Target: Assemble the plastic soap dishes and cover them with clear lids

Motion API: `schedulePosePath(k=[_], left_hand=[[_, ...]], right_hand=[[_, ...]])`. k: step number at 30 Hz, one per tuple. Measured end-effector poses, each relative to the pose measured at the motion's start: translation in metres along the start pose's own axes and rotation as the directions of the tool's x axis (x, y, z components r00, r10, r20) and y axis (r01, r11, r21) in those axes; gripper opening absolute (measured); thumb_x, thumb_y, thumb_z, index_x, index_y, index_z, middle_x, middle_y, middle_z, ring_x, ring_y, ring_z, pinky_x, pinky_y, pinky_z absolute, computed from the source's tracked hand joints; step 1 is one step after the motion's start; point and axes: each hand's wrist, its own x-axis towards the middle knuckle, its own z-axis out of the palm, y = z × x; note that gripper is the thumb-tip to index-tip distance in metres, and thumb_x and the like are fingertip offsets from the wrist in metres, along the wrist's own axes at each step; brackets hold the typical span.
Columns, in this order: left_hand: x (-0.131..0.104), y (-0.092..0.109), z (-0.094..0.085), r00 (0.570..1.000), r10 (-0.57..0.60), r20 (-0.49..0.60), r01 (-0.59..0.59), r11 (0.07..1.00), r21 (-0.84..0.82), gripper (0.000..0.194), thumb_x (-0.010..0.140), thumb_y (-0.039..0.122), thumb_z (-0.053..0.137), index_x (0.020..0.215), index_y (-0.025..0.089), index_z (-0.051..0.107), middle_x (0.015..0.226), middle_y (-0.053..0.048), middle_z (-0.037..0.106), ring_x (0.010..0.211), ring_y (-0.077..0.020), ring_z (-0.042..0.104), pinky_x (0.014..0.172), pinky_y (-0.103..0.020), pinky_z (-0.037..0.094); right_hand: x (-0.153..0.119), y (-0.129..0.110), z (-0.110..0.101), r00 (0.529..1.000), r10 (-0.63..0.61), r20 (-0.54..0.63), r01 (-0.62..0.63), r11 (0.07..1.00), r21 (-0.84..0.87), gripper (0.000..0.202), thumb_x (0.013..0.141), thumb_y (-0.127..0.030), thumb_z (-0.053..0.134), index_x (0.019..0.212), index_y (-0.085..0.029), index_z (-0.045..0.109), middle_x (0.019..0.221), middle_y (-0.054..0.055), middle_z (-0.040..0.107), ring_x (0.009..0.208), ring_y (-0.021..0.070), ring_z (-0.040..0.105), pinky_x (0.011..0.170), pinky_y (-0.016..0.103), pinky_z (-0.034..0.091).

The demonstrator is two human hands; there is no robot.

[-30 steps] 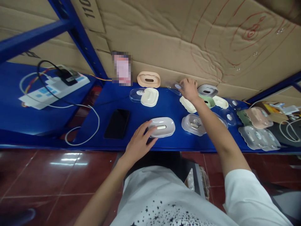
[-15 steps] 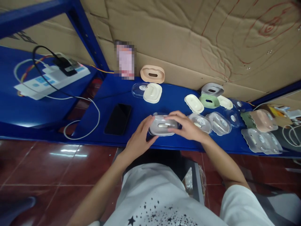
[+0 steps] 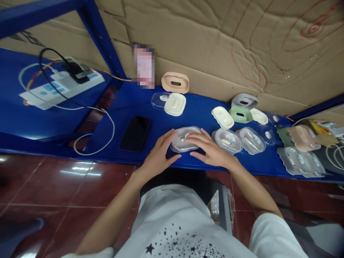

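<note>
A grey oval box with a clear lid [image 3: 178,143] lies on the blue table between my hands. My left hand [image 3: 160,154] is at its left end, thumb and fingers apart. Over its right part is my right hand [image 3: 209,148], fingers spread and thumb apart; whether the fingertips touch the lid is hard to tell. Two similar grey lidded boxes, one [image 3: 228,140] nearer and one [image 3: 251,140] farther, sit to the right. Behind them are a cream tray [image 3: 223,117] and a green box piece [image 3: 240,115].
A black phone [image 3: 135,133] lies left of my hands. At the back stand a peach box piece [image 3: 175,82] and a cream tray [image 3: 175,104]. A power strip [image 3: 63,87] with cables is at left. More boxes [image 3: 295,161] lie at far right.
My right hand's fingers have opened and spread, and its thumb has come off the front of the box. The lidded box now sits slightly tilted compared with before. My left hand has barely moved.
</note>
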Motion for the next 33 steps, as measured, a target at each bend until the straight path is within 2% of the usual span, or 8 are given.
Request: schedulePosePath(k=[4, 12, 20, 24, 27, 29, 31, 33], left_hand=[[0.002, 0.002, 0.002, 1.000, -0.010, -0.026, 0.011, 1.000, 0.013, 0.086, 0.102, 0.040, 0.073, 0.172, 0.038, 0.025, 0.177, -0.012, 0.037, 0.164, -0.0315, 0.037, 0.130, -0.054, 0.042], [0.002, 0.001, 0.005, 0.998, -0.020, -0.054, 0.020, 1.000, 0.004, 0.080, 0.102, 0.039, 0.073, 0.169, 0.035, 0.030, 0.171, -0.013, 0.045, 0.160, -0.0328, 0.044, 0.129, -0.056, 0.042], [0.004, -0.003, 0.003, 0.999, 0.007, -0.044, -0.007, 1.000, -0.001, 0.079, 0.101, 0.035, 0.073, 0.168, 0.032, 0.031, 0.170, -0.013, 0.047, 0.158, -0.0318, 0.046, 0.130, -0.056, 0.041], [0.003, -0.004, 0.003, 1.000, 0.007, -0.030, -0.008, 1.000, -0.018, 0.079, 0.104, 0.036, 0.069, 0.170, 0.033, 0.028, 0.174, -0.013, 0.042, 0.162, -0.0321, 0.041, 0.132, -0.057, 0.039], [0.002, 0.000, 0.003, 0.997, -0.048, -0.060, 0.044, 0.998, -0.054, 0.074, 0.105, 0.037, 0.066, 0.170, 0.034, 0.029, 0.180, -0.012, 0.031, 0.164, -0.0330, 0.037, 0.129, -0.056, 0.044], [0.002, 0.003, 0.002, 0.993, -0.084, -0.077, 0.079, 0.994, -0.071, 0.070, 0.105, 0.038, 0.065, 0.168, 0.035, 0.033, 0.180, -0.012, 0.030, 0.163, -0.0333, 0.041, 0.125, -0.054, 0.049], [0.002, 0.006, 0.001, 0.992, -0.098, -0.081, 0.093, 0.993, -0.069, 0.066, 0.106, 0.038, 0.063, 0.167, 0.035, 0.036, 0.177, -0.011, 0.036, 0.160, -0.0324, 0.045, 0.123, -0.053, 0.051], [0.002, 0.007, 0.001, 0.992, -0.092, -0.083, 0.088, 0.995, -0.048, 0.062, 0.107, 0.037, 0.061, 0.165, 0.034, 0.039, 0.173, -0.011, 0.042, 0.158, -0.0309, 0.047, 0.124, -0.052, 0.050]], right_hand=[[0.003, 0.007, 0.001, 0.999, -0.030, -0.030, 0.026, 0.991, -0.132, 0.048, 0.113, -0.027, 0.055, 0.160, -0.034, 0.054, 0.160, 0.010, 0.062, 0.152, 0.0255, 0.056, 0.134, 0.064, 0.032], [0.001, 0.007, 0.002, 0.994, -0.082, 0.074, 0.095, 0.975, -0.200, 0.057, 0.114, -0.020, 0.048, 0.168, -0.037, 0.042, 0.176, 0.005, 0.042, 0.166, 0.0247, 0.035, 0.138, 0.065, 0.022], [0.001, 0.014, 0.002, 0.994, -0.083, 0.071, 0.097, 0.967, -0.234, 0.054, 0.115, -0.024, 0.046, 0.169, -0.034, 0.042, 0.176, 0.005, 0.042, 0.167, 0.0238, 0.034, 0.138, 0.061, 0.026], [0.002, 0.011, 0.008, 0.994, -0.076, 0.076, 0.095, 0.955, -0.281, 0.054, 0.115, -0.027, 0.047, 0.168, -0.033, 0.043, 0.176, 0.006, 0.043, 0.167, 0.0248, 0.035, 0.137, 0.060, 0.027], [0.004, 0.012, 0.013, 0.999, 0.026, 0.022, -0.016, 0.931, -0.364, 0.054, 0.114, -0.029, 0.046, 0.168, -0.032, 0.045, 0.174, 0.009, 0.046, 0.165, 0.0287, 0.039, 0.133, 0.061, 0.033], [0.009, 0.019, 0.011, 0.990, 0.133, -0.037, -0.137, 0.902, -0.409, 0.055, 0.114, -0.029, 0.045, 0.169, -0.030, 0.044, 0.174, 0.011, 0.046, 0.163, 0.0312, 0.041, 0.131, 0.062, 0.035], [0.019, 0.032, 0.004, 0.963, 0.247, -0.105, -0.267, 0.852, -0.451, 0.057, 0.113, -0.027, 0.044, 0.170, -0.029, 0.042, 0.174, 0.012, 0.045, 0.164, 0.0350, 0.039, 0.131, 0.070, 0.029], [0.036, 0.045, -0.004, 0.920, 0.344, -0.189, -0.392, 0.776, -0.494, 0.061, 0.110, -0.021, 0.045, 0.171, -0.027, 0.039, 0.175, 0.014, 0.042, 0.167, 0.0397, 0.032, 0.131, 0.080, 0.015]])
